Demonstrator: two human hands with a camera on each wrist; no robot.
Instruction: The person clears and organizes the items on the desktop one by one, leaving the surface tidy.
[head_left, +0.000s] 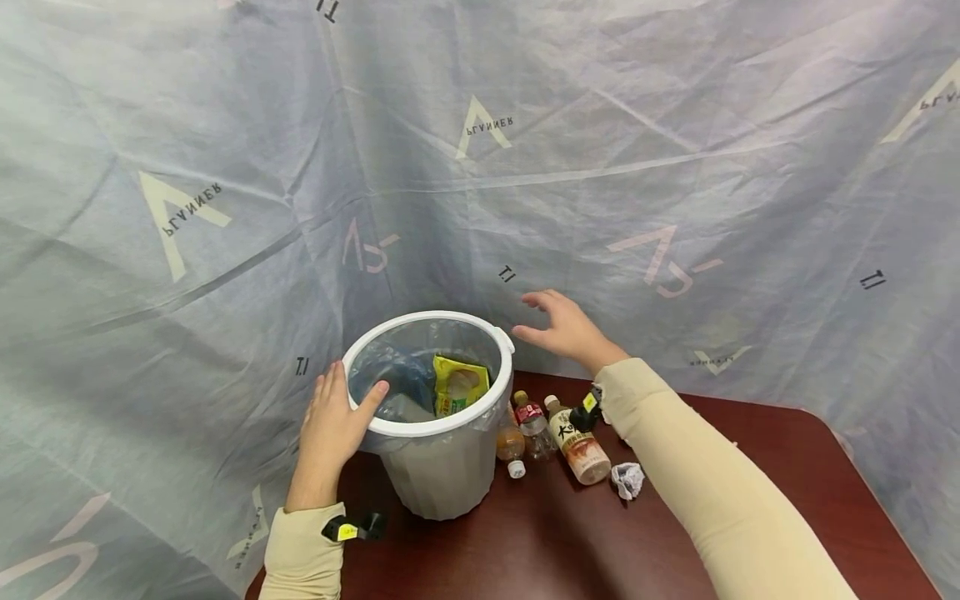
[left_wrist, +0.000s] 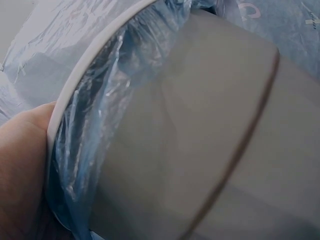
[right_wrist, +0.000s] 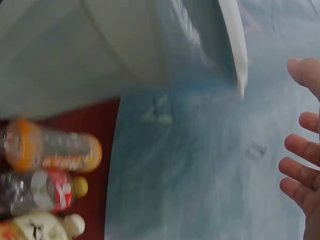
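A grey trash can with a white rim stands on the table, lined with a clear bluish bag. Inside lies a yellow wrapper. My left hand rests against the near-left rim, fingers extended along the outside and thumb across the edge; the left wrist view shows only part of it. Beyond the right side of the rim, my right hand hovers in the air with spread, slightly bent fingers and nothing in them.
Right of the can lie an orange-labelled bottle, a red-labelled bottle and a cream-labelled bottle. A crumpled paper ball sits beside them on the dark red table. Grey printed sheeting hangs behind.
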